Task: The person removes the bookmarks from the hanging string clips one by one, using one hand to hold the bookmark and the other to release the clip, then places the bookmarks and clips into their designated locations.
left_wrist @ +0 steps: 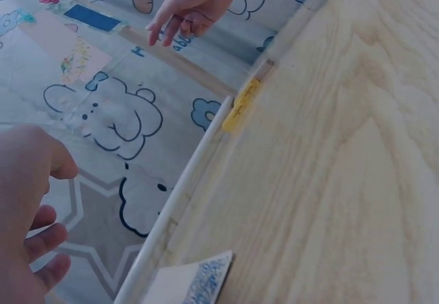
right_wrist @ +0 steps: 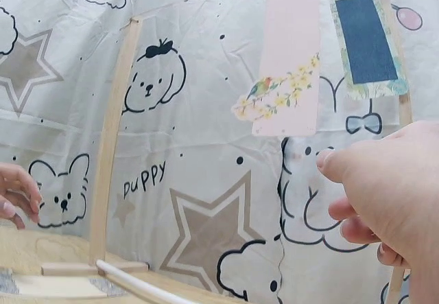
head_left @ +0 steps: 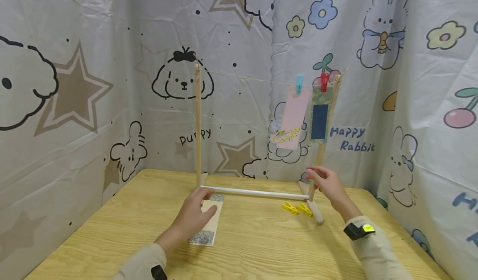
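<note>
My left hand [head_left: 192,213] hovers over a cream card with blue-patterned ends [head_left: 212,222] that lies on the table; part of the card is hidden beneath the hand. Its fingers are relaxed, with nothing between them in the left wrist view. Beside the right post [head_left: 319,155] of a wooden frame is my right hand [head_left: 330,185], loosely bent and holding nothing. Above it, a pink bookmark-like card [head_left: 295,114] hangs from a string [head_left: 242,77] by a blue clothespin [head_left: 299,84]. A red clothespin [head_left: 324,82] holds a green floral card with a dark blue panel [head_left: 319,122].
Two yellow clothespins [head_left: 296,208] lie on the table [head_left: 257,238] near the frame's right foot [head_left: 316,213]. A white rod [head_left: 254,193] joins the bases of the left post [head_left: 198,126] and the right one. Printed curtains [head_left: 239,35] surround the back and sides.
</note>
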A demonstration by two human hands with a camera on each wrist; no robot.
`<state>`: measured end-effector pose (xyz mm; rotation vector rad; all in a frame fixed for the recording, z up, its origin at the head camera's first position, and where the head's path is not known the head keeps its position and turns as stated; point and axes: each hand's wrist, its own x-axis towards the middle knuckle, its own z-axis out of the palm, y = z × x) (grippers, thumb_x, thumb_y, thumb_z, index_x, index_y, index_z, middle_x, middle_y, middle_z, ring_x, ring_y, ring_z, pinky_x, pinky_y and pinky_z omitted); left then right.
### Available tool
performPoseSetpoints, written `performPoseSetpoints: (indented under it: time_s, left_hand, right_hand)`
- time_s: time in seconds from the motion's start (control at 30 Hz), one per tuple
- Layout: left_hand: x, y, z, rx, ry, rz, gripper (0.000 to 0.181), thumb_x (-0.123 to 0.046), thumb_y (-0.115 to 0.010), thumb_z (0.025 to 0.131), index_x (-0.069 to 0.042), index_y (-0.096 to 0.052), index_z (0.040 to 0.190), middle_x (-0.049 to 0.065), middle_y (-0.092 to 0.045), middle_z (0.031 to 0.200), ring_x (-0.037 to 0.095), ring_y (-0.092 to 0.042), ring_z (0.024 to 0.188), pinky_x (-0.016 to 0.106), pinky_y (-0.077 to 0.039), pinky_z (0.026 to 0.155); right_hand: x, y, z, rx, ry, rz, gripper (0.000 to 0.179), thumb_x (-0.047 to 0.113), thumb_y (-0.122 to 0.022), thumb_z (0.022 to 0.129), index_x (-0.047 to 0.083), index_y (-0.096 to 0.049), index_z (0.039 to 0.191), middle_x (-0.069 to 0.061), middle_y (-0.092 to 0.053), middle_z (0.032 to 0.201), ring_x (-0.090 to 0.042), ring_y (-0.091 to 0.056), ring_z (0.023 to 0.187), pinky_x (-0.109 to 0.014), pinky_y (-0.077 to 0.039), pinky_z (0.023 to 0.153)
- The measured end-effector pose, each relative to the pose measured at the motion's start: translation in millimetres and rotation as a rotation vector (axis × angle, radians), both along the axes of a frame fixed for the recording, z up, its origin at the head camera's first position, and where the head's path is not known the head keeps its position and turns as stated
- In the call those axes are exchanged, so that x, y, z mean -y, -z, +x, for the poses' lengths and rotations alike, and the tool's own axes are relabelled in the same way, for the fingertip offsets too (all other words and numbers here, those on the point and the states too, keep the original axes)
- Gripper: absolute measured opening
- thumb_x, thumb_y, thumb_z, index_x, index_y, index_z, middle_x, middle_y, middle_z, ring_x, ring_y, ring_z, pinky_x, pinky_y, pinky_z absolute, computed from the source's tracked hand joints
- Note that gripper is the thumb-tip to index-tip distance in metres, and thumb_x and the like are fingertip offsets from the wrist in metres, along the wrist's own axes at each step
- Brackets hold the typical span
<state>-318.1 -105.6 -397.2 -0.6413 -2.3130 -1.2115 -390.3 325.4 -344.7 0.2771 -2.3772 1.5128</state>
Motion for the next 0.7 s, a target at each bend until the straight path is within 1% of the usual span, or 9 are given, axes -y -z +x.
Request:
performPoseSetpoints:
  time_s: [0.1, 0.2, 0.3, 0.43, 0.57, 0.7]
  left_hand:
    - [-2.8, -6.4, -2.7, -0.01, 0.007, 0.003, 0.037, -0.005, -0.075, 0.092, -0.007, -0.066, 0.127, 0.004, -0.061, 0.117, 0.025, -0.057, 0.11, 0.051, -0.051, 0.09]
    - [-5.8, -11.4, -5.1, -0.036, 0.016, 0.004, 0.038, -0.003, -0.075, 0.091, -0.005, -0.066, 0.127, 0.006, -0.062, 0.116, 0.027, -0.057, 0.109, 0.05, -0.052, 0.088]
    - [-8.4, -14.0, -8.2, -0.055, 0.017, 0.006, 0.038, -0.002, -0.075, 0.09, -0.004, -0.066, 0.126, 0.005, -0.062, 0.114, 0.028, -0.058, 0.108, 0.049, -0.052, 0.086]
    - [-12.3, -17.6, -13.8, -0.044, 0.006, 0.021, 0.038, -0.004, -0.075, 0.089, -0.004, -0.066, 0.126, 0.004, -0.061, 0.113, 0.028, -0.059, 0.109, 0.05, -0.052, 0.089]
    - [-18.2, -26.0, -20.9, -0.048, 0.003, 0.025, 0.04, -0.005, -0.076, 0.089, -0.005, -0.066, 0.128, 0.006, -0.061, 0.114, 0.028, -0.058, 0.11, 0.052, -0.052, 0.091]
    - [-23.9, -36.4, -27.2, -0.079, 0.016, 0.012, 0.041, -0.006, -0.076, 0.089, -0.004, -0.065, 0.128, 0.008, -0.061, 0.114, 0.03, -0.058, 0.109, 0.053, -0.052, 0.09]
  right_hand:
    - [-1, -8.1, 0.6, -0.015, -0.001, -0.041, 0.053, 0.037, -0.061, 0.106, -0.004, -0.057, 0.14, -0.003, -0.072, 0.1, -0.02, -0.059, 0.076, -0.026, -0.047, 0.063]
    - [-1, -14.1, 1.5, -0.034, 0.004, -0.075, 0.055, 0.04, -0.062, 0.105, -0.004, -0.058, 0.138, -0.001, -0.071, 0.098, -0.02, -0.059, 0.078, -0.025, -0.049, 0.065]
    - [-2, -17.3, 3.3, -0.044, 0.004, -0.075, 0.056, 0.041, -0.062, 0.105, -0.005, -0.059, 0.137, 0.001, -0.071, 0.097, -0.02, -0.059, 0.077, -0.025, -0.05, 0.066]
    - [-3, -20.3, 4.1, -0.045, -0.002, -0.079, 0.057, 0.04, -0.062, 0.105, -0.006, -0.057, 0.138, 0.003, -0.071, 0.096, -0.018, -0.056, 0.075, -0.025, -0.051, 0.066]
    - [-3, -28.2, 3.4, -0.061, -0.02, -0.086, 0.057, 0.038, -0.062, 0.105, -0.008, -0.056, 0.139, 0.001, -0.071, 0.096, -0.014, -0.053, 0.07, -0.024, -0.048, 0.063]
    - [-1, -40.1, 3.3, -0.087, -0.039, -0.07, 0.055, 0.035, -0.061, 0.107, -0.008, -0.056, 0.139, -0.001, -0.071, 0.098, -0.014, -0.054, 0.069, -0.024, -0.046, 0.061]
